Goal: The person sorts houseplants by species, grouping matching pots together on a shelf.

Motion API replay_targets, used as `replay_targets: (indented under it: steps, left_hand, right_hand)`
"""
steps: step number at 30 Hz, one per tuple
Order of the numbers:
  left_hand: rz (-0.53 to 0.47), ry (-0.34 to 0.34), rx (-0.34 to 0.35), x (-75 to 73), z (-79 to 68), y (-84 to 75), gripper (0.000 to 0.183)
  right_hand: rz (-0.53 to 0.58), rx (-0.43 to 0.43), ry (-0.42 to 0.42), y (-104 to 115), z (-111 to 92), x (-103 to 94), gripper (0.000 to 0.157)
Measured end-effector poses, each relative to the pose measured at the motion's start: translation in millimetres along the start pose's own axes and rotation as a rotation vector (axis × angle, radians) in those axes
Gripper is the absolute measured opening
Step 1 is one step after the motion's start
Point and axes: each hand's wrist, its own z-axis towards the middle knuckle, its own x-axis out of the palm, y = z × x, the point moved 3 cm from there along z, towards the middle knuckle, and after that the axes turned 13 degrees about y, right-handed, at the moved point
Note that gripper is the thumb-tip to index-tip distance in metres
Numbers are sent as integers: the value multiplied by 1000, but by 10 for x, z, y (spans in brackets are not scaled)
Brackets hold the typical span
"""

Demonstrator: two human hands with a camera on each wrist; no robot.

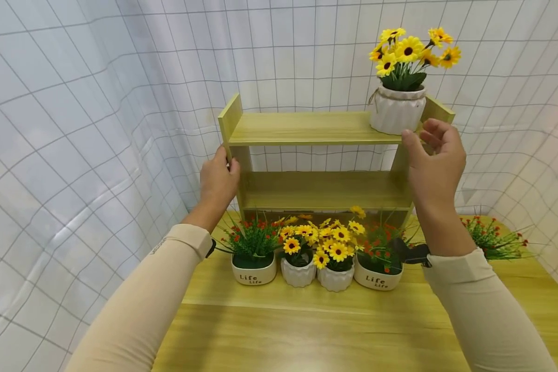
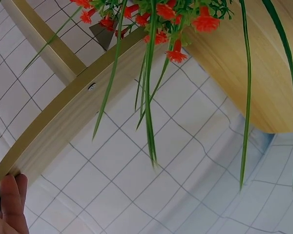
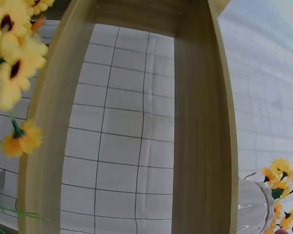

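"shelf (image 1: 325, 188) first: where is it from the left fingers (image 2: 12, 192)?"

"in their grip. the left hand (image 1: 218, 181) holds the edge of the left upright (image 1: 231, 116), thumb (image 1: 234, 166) at the front, and the boards run off to the right of those fingers."

"and the right hand (image 1: 439, 168)?"

"thumb and fingers are apart and loosely bent, with nothing between them, in front of the shelf's right end."

"where's the white pot (image 1: 397, 111)?"

"just above and left of the right fingers, upright on the top board (image 1: 302, 126), beside the right upright (image 1: 439, 109). its yellow flowers (image 1: 408, 49) rise well above the fingertips."

"does the right thumb (image 1: 414, 145) touch it?"

"can't tell; the tip is close to the pot's base in the head view. the right wrist view catches only bits of fingertip at its corner, near the flowers."

"what sits below the fingers?"

"a row on the table (image 1: 288, 336): a planter marked life (image 1: 253, 269), below and right of the left fingers; two small fluted pots (image 1: 298, 274) between the hands; then a second planter (image 1: 376, 279), below and left of the right fingers."

"anything else?"

"a red-flowered plant (image 1: 488, 238), below and right of the right hand, partly behind the sleeve (image 1: 488, 310)."
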Motion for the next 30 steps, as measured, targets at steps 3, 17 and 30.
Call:
replay_targets:
  steps: [3, 17, 30]
  left_hand:
    - [2, 0, -2, 0, -9, -1, 18]
    - [10, -11, 3, 31, -20, 29, 16]
    - [14, -6, 9, 14, -2, 33, 17]
  right_hand:
    - [47, -11, 14, -62, -188, -51, 38]
    - [-37, 34, 97, -699, -1310, -209, 38]
    - [-18, 147, 191, -1039, -2043, 37, 37]
